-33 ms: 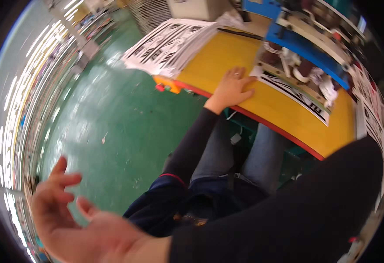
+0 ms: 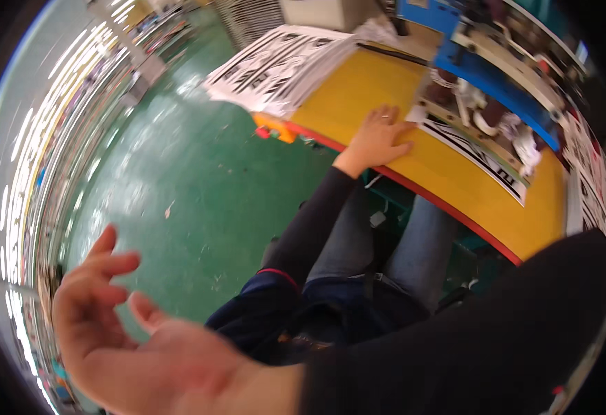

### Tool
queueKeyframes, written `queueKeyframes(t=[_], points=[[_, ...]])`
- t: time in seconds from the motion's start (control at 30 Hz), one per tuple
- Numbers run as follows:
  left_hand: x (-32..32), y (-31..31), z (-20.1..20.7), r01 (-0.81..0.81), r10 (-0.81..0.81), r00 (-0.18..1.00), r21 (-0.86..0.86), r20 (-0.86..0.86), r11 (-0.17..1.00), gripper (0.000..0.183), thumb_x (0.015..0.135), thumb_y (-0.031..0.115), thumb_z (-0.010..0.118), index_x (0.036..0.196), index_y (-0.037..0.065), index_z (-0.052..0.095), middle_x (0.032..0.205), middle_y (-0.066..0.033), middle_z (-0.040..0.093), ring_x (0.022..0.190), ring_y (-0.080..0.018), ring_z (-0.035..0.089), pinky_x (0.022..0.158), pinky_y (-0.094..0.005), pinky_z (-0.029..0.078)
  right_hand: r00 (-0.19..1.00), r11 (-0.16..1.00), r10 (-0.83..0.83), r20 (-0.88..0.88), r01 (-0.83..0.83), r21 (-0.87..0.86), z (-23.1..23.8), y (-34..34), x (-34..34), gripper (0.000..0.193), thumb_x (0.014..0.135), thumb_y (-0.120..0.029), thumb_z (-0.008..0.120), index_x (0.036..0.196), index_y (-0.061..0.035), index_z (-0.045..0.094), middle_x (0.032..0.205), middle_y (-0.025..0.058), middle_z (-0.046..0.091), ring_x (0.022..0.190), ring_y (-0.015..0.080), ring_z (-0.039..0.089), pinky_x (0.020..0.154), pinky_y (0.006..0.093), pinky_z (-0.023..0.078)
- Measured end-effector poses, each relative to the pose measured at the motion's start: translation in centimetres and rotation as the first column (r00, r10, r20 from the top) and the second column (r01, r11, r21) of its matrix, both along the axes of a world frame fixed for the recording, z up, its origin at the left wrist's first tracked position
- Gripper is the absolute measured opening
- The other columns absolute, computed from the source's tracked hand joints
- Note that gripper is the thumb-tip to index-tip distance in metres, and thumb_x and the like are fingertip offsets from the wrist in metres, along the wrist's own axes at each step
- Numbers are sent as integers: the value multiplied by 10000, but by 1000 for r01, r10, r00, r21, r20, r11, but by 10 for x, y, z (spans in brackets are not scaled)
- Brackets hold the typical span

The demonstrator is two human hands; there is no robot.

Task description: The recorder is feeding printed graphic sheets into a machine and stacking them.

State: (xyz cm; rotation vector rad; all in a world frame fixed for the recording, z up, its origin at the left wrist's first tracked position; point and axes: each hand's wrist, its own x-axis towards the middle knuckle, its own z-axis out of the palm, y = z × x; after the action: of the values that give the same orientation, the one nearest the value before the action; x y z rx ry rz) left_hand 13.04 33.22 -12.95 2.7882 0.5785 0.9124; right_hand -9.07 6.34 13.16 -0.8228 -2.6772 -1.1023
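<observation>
My left hand [image 2: 380, 142] lies palm down on the yellow tabletop [image 2: 337, 86], its fingers spread and holding nothing. Its fingertips are close to the left end of a white printed sheet [image 2: 465, 149] with bold black markings, part of which runs under a press machine [image 2: 507, 86] with a blue bar. My right arm crosses in front of my body. At the lower left, my right hand [image 2: 144, 346] is raised over the floor, palm turned up, with fingers loosely bent and apart and nothing in them.
A stack of printed sheets [image 2: 275, 66] covers the table's far left corner. More sheets [image 2: 588, 197] stand at the right edge. An orange box with a red button [image 2: 274, 130] hangs below the table's red edge. Green floor [image 2: 199, 173] stretches to the left, toward racks.
The whole view has shifted slightly, so the table sits a little farther right. My right hand appears slightly higher; my left hand stays on the table.
</observation>
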Motion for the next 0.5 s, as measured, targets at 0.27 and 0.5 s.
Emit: queueKeyframes(t=[0.27,0.5], points=[[-8,1,0,-44,43,998,14,51,999,503,909,470,589,1339,223,666,1439,-262,529,1372,-441,453,1172,-511,320,990,975,52,132,-79,207,-4,24,123,140,727,-76,591,782,-24,708,657,63,579,580,193,512,581,336,400],[4,2,-2,-28,31,997,-45,66,999,536,865,502,615,1335,253,674,1483,-280,493,1399,-485,418,1206,-540,267,999,998,21,29,-23,52,-17,6,164,132,738,-113,622,792,-18,696,765,88,629,632,169,543,569,321,401]])
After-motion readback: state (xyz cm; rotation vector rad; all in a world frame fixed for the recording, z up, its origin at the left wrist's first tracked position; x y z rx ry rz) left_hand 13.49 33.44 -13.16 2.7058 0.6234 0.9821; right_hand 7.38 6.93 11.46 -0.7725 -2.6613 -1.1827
